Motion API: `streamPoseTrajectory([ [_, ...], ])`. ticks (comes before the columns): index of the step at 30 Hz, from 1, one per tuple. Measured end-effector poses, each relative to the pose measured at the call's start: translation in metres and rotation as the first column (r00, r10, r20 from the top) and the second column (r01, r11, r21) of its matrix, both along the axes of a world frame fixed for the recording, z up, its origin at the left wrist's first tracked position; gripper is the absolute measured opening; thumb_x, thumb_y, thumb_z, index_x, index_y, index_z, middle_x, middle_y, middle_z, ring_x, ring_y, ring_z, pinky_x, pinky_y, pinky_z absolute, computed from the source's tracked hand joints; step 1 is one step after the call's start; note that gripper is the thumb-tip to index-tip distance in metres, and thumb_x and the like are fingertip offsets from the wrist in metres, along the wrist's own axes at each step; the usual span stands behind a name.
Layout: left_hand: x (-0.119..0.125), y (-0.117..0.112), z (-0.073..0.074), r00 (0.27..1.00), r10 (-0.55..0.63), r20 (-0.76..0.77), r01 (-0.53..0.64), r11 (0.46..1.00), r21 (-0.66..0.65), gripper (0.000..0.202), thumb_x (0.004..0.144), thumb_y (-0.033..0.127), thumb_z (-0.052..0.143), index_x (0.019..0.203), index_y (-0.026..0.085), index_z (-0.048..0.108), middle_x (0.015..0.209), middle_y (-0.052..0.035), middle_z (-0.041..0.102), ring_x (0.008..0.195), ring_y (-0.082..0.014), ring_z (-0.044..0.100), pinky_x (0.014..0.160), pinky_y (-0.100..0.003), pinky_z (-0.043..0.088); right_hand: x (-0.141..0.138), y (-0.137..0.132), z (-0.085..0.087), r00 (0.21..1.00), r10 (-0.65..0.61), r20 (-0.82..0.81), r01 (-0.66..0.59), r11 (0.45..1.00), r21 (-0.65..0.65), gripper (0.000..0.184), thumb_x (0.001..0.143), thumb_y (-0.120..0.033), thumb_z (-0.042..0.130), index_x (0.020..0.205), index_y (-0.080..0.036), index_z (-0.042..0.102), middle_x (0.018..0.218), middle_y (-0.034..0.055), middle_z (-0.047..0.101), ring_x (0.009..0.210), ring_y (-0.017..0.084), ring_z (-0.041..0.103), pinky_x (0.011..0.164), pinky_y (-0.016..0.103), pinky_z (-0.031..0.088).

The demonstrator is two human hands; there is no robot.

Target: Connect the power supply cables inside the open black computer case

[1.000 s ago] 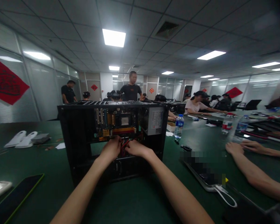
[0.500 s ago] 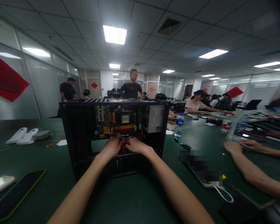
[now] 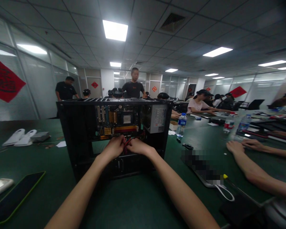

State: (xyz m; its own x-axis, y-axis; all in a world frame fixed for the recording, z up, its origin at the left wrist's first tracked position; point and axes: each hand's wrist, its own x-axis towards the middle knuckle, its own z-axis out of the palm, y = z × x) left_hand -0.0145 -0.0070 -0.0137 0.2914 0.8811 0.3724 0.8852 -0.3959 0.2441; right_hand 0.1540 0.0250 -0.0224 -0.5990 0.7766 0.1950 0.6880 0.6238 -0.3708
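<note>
An open black computer case [image 3: 66, 133] stands in front of me on the green table. Inside it are a motherboard [image 3: 106, 130] and, at the upper right, a silver power supply [image 3: 157, 118]. Below the motherboard's lower edge, my left hand [image 3: 115, 147] is closed with its fingertips on a bunch of red and dark cables [image 3: 126, 147]. My right hand [image 3: 137, 146] pinches the same cables from the other side, close to the left. The fingertips and the cable ends are partly hidden, and I cannot make out any connector.
A phone-like device [image 3: 205, 170] with a white strap and a water bottle [image 3: 181, 125] are to the right, near another person's hands [image 3: 235, 149]. On the left lie a dark mat [image 3: 19, 195], a white mouse-like object [image 3: 0, 187] and a grey box [image 3: 40, 136].
The whole view has shifted slightly, with the case a little further left and up. Both hands stay closed at the cables, with only a small change in finger position.
</note>
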Motion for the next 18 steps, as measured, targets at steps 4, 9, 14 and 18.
streamPoseTrajectory([
  [4, 0.000, -0.001, 0.003, 1.000, -0.012, 0.009, 0.012, 1.000, -0.023, 0.013, 0.087, 0.010, 0.050, 0.088, 0.020, 0.057, 0.094, -0.0075, 0.071, 0.091, -0.0231, 0.065, 0.077, -0.031, 0.044, 0.001, 0.000, 0.000, 1.000, 0.015, 0.009, -0.015, 1.000, -0.026, 0.024, 0.094, -0.020, 0.054, 0.096, -0.012, 0.076, 0.101, 0.0121, 0.077, 0.089, 0.021, 0.067, 0.072, 0.025, 0.043],
  [9, 0.002, -0.007, 0.005, 0.999, -0.047, -0.021, 0.045, 0.997, -0.061, 0.013, 0.083, 0.011, 0.052, 0.088, 0.019, 0.060, 0.094, -0.0088, 0.073, 0.089, -0.0242, 0.067, 0.071, -0.031, 0.044, 0.004, 0.005, -0.003, 0.997, 0.069, -0.021, -0.070, 0.994, -0.089, 0.019, 0.090, -0.020, 0.059, 0.098, -0.014, 0.075, 0.097, 0.0080, 0.076, 0.085, 0.018, 0.065, 0.067, 0.022, 0.041],
  [14, 0.005, -0.049, 0.021, 0.975, 0.121, -0.187, -0.110, 0.992, 0.068, 0.025, 0.094, 0.022, 0.042, 0.107, 0.018, 0.063, 0.090, -0.0137, 0.073, 0.079, -0.0293, 0.070, 0.066, -0.034, 0.045, 0.006, 0.000, 0.001, 0.997, -0.074, 0.013, 0.075, 0.996, -0.055, 0.034, 0.095, -0.033, 0.053, 0.079, -0.012, 0.074, 0.076, 0.0084, 0.072, 0.067, 0.016, 0.060, 0.058, 0.024, 0.035],
  [18, -0.051, -0.104, 0.045, 0.970, 0.194, -0.148, -0.203, 0.978, -0.044, 0.028, 0.092, 0.034, 0.046, 0.105, 0.020, 0.066, 0.090, -0.0094, 0.073, 0.079, -0.0260, 0.069, 0.068, -0.033, 0.048, 0.007, -0.006, 0.006, 0.995, -0.101, 0.026, 0.101, 0.995, -0.021, 0.035, 0.095, -0.034, 0.052, 0.081, -0.012, 0.076, 0.078, 0.0095, 0.073, 0.069, 0.017, 0.062, 0.058, 0.024, 0.035],
])
